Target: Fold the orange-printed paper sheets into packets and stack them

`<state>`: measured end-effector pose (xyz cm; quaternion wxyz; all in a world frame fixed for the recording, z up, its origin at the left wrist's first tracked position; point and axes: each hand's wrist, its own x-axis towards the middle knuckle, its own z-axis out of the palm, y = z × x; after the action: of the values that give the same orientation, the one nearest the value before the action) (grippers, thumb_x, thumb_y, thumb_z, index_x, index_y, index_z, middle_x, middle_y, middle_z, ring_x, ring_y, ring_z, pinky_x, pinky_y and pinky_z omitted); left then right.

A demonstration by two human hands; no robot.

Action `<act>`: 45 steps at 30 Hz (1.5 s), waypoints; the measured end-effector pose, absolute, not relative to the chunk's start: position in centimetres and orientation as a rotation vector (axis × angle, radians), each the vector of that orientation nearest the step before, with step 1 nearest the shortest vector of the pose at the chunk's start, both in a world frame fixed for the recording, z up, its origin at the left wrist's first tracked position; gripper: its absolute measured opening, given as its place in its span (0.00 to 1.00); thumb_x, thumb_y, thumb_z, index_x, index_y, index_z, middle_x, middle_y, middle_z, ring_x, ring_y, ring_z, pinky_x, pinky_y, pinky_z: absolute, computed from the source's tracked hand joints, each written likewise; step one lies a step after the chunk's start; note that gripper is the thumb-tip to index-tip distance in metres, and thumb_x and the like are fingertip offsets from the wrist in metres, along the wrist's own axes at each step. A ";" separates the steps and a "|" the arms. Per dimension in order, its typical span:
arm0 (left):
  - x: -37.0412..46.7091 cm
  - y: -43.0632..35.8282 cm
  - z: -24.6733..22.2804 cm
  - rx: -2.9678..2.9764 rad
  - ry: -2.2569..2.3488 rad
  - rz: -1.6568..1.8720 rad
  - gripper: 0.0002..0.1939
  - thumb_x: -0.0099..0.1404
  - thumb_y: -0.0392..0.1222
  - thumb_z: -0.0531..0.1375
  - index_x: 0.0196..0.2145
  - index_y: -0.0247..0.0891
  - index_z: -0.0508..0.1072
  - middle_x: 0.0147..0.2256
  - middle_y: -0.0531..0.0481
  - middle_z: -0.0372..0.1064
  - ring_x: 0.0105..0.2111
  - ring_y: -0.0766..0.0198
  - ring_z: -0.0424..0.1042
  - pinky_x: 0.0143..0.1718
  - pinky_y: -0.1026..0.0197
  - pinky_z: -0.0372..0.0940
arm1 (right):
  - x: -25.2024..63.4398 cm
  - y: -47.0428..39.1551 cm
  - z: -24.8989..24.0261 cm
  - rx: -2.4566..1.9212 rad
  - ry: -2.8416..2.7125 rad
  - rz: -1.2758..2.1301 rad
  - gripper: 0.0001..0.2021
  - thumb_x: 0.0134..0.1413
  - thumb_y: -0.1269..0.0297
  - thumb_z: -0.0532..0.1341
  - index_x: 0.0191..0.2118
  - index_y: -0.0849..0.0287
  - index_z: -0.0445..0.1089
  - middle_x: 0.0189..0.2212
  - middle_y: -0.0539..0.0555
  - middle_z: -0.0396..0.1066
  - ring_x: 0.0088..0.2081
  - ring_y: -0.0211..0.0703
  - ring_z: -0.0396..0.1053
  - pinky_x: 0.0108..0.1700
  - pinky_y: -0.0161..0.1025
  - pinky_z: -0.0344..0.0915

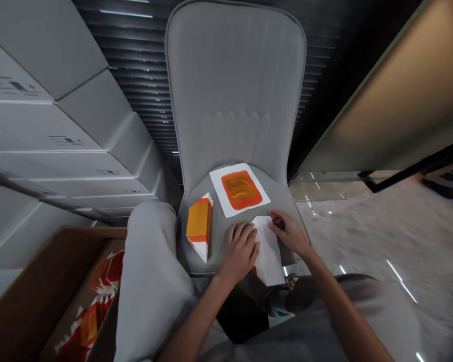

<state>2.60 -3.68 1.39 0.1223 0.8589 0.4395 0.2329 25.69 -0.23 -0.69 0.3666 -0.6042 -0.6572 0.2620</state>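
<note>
On the seat of a grey chair, a folded white paper sheet (269, 251) lies at the front right, jutting past the seat edge; a bit of red shows at its lower left. My left hand (241, 251) rests on its left side with fingers stretched and slightly apart. At the upper right edge, my right hand (290, 234) grips the paper, thumb on top and fingers bent at the corner. Behind them lies a flat white sheet (222, 193) with an orange-red square and a gold mark. To the left stands a stack of folded orange, red and white papers (198, 222).
The chair (236, 75) has a tall grey back. White boxes (83, 120) are piled at left. An open cardboard box (26, 296) beside my left knee contains folded red and orange papers (92, 322). A glass panel with a dark handle (411, 163) stands at right above shiny floor.
</note>
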 end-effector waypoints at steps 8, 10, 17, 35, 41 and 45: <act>2.8 -2.1 2.4 2.433 1.358 0.670 0.14 0.76 0.41 0.51 0.53 0.43 0.73 0.50 0.47 0.70 0.50 0.56 0.65 0.54 0.49 0.59 | 25.0 -0.1 1.0 -1.557 -1.779 0.722 0.09 0.55 0.57 0.63 0.36 0.56 0.75 0.34 0.55 0.73 0.35 0.47 0.69 0.40 0.45 0.68; 2.8 -1.4 2.4 2.423 1.372 0.650 0.14 0.76 0.40 0.51 0.53 0.45 0.74 0.47 0.48 0.70 0.48 0.57 0.65 0.52 0.51 0.59 | 24.9 -0.5 1.1 -1.524 -1.766 0.780 0.10 0.58 0.56 0.62 0.38 0.56 0.76 0.35 0.54 0.74 0.35 0.47 0.70 0.40 0.44 0.68; 2.9 -0.5 1.6 2.440 1.407 0.587 0.19 0.74 0.38 0.54 0.59 0.49 0.70 0.44 0.47 0.64 0.45 0.57 0.62 0.48 0.51 0.58 | 24.8 -2.4 0.4 -1.480 -1.903 0.630 0.13 0.65 0.57 0.59 0.48 0.54 0.77 0.34 0.54 0.72 0.36 0.47 0.70 0.39 0.43 0.68; 3.1 -0.9 2.1 2.412 1.456 0.555 0.22 0.74 0.38 0.52 0.62 0.50 0.66 0.46 0.46 0.61 0.46 0.54 0.60 0.48 0.51 0.57 | 24.3 -4.5 -1.0 -1.326 -2.427 0.091 0.30 0.68 0.76 0.48 0.72 0.53 0.49 0.66 0.58 0.60 0.68 0.49 0.56 0.61 0.54 0.53; 3.0 -0.9 2.0 2.420 1.442 0.560 0.22 0.73 0.38 0.53 0.63 0.50 0.66 0.46 0.46 0.61 0.46 0.55 0.60 0.48 0.51 0.57 | 24.2 -4.5 -0.8 -1.304 -2.433 0.113 0.31 0.66 0.76 0.48 0.72 0.54 0.50 0.66 0.59 0.60 0.68 0.50 0.56 0.63 0.57 0.55; 3.0 -0.9 2.0 2.419 1.440 0.566 0.23 0.73 0.37 0.53 0.63 0.51 0.65 0.46 0.46 0.61 0.46 0.54 0.60 0.48 0.51 0.58 | 24.2 -4.4 -0.7 -1.304 -2.449 0.110 0.31 0.66 0.76 0.49 0.72 0.53 0.50 0.67 0.59 0.60 0.68 0.50 0.56 0.64 0.57 0.55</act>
<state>3.05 -0.85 1.95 0.1346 0.8347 0.4970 0.1952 24.24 -4.43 -0.69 0.1815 -0.4619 -0.8673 0.0390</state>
